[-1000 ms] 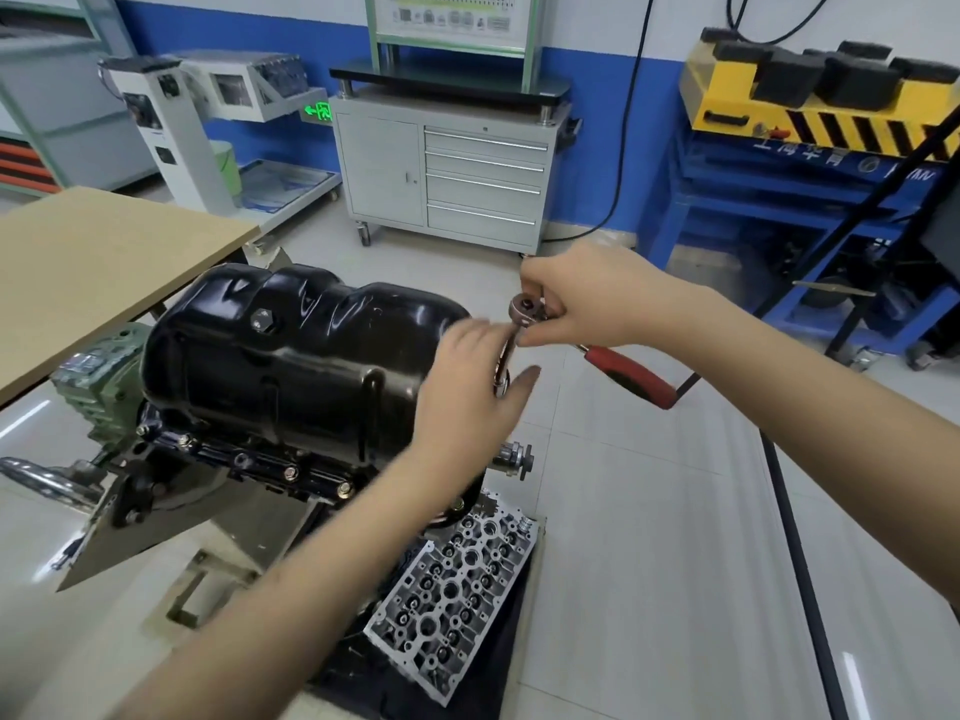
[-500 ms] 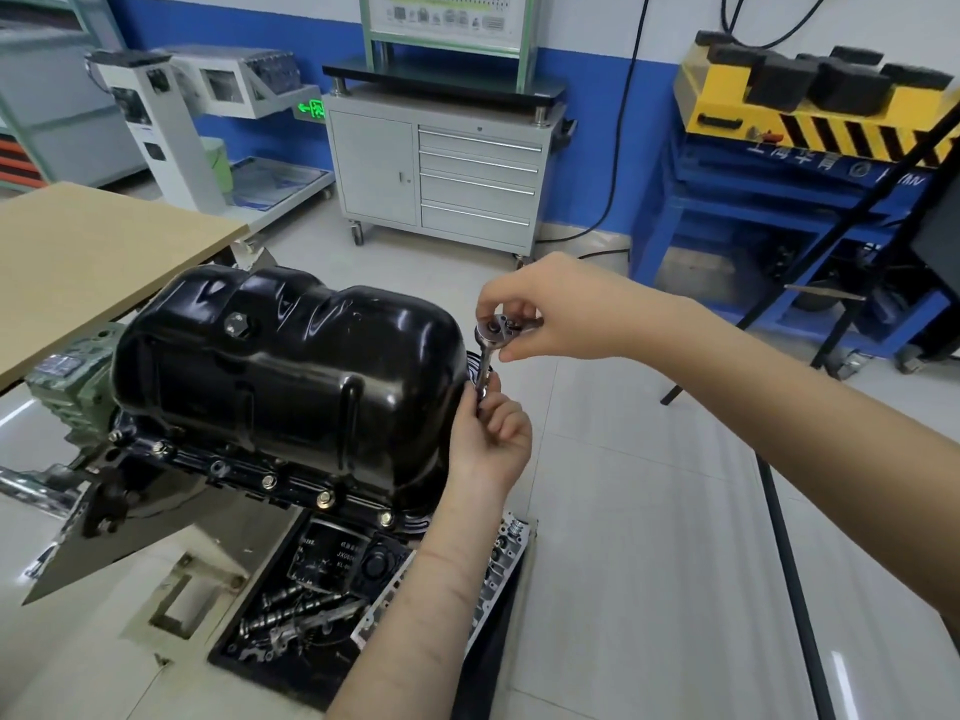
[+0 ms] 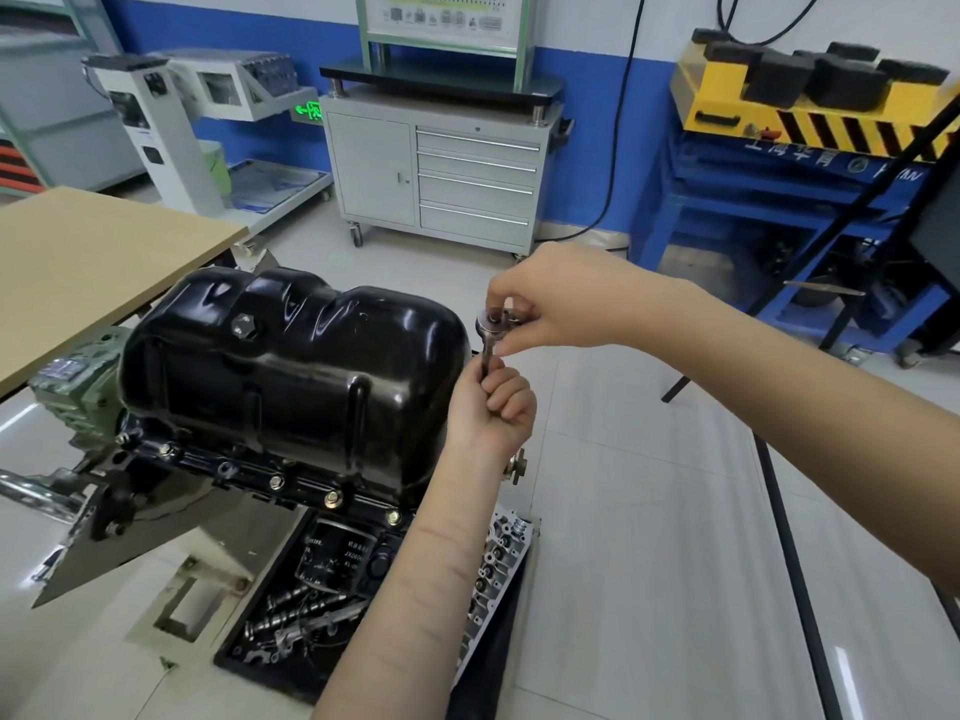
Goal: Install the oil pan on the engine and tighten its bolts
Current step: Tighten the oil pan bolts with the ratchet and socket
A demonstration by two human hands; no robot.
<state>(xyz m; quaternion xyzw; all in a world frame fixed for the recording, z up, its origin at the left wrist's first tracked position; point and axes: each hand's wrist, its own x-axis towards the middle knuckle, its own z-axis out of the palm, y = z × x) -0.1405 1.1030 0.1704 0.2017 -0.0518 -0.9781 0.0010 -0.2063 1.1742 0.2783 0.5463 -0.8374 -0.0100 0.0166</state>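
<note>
Gripping ratchet (image 3: 490,332): right hand (image 3: 561,298) pinching head, left hand (image 3: 491,405) clamped on extension | just right of oil pan (image 3: 291,366), seated on engine | steel, stiff, probably slick; hold by handle

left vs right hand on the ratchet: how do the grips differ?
The left hand wraps curled fingers round the lower shaft of the ratchet; the right hand pinches its head from above. Left comes from below, right from the side. Both grip the same tool beside the oil pan.
</note>
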